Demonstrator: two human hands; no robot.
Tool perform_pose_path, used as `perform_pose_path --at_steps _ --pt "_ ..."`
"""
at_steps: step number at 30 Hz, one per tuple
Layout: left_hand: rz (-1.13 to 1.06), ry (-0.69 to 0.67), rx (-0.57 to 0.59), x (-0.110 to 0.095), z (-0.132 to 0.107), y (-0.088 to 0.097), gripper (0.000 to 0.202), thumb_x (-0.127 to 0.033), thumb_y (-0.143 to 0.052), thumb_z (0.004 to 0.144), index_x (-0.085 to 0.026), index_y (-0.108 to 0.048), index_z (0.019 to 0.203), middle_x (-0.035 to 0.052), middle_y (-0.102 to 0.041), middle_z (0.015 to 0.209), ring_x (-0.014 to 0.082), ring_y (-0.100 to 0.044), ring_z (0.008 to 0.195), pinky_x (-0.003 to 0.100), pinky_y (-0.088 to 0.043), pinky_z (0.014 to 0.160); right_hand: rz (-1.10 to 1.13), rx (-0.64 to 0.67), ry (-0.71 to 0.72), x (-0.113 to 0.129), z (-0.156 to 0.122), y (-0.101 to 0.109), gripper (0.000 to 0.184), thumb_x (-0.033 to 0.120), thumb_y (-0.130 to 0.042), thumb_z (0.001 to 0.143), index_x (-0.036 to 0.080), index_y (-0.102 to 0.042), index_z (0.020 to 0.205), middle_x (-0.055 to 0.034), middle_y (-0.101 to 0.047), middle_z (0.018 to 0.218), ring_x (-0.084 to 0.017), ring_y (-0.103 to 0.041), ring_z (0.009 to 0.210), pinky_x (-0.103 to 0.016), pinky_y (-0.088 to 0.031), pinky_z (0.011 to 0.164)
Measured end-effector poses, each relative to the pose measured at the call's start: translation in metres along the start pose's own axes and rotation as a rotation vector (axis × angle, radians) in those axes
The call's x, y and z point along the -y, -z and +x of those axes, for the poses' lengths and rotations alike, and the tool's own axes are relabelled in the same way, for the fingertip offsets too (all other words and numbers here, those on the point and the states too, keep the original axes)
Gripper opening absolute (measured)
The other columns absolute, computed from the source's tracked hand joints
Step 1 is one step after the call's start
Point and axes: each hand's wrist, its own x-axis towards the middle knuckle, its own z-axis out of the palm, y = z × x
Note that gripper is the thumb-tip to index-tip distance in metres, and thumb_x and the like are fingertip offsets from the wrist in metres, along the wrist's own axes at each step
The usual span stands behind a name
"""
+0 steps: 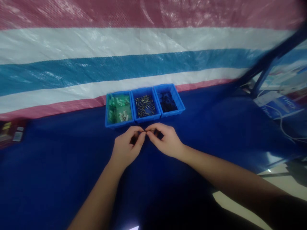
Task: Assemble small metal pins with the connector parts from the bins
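My left hand (pixel 126 145) and my right hand (pixel 166 140) meet fingertip to fingertip over the blue table, just in front of three blue bins. Both pinch with thumb and forefinger. Between the tips shows a small dark piece (pixel 145 131), too small and too covered to name. The left bin (pixel 121 125) holds clear green bags with short pale and greenish pieces. In the middle bin (pixel 148 118) lie many thin metallic pins (pixel 145 105). Dark small parts (pixel 167 102) fill some of the right bin (pixel 178 111).
A striped plastic sheet (pixel 120 67) hangs behind the blue table (pixel 59 169). A dark red box (pixel 11 134) is at the left edge. On the right stand a dark metal frame (pixel 259 72), a blue and white box (pixel 278 103) and a white cable (pixel 283 127).
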Motion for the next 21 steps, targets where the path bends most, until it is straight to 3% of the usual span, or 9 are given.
perform_pose_path --at_steps 21 --pt "-0.002 0.039 0.025 -0.0017 0.0007 0.0000 0.013 -0.031 -0.059 0.093 -0.022 -0.066 0.097 -0.0063 -0.059 0.062 0.0083 -0.057 0.053 0.019 -0.045 0.056 0.005 0.015 -0.025 0.0005 -0.0004 0.0005 0.012 0.020 -0.063 0.091 0.020 -0.070 0.100 -0.0012 -0.070 0.084 -0.013 -0.066 0.074 -0.027 -0.055 0.070"
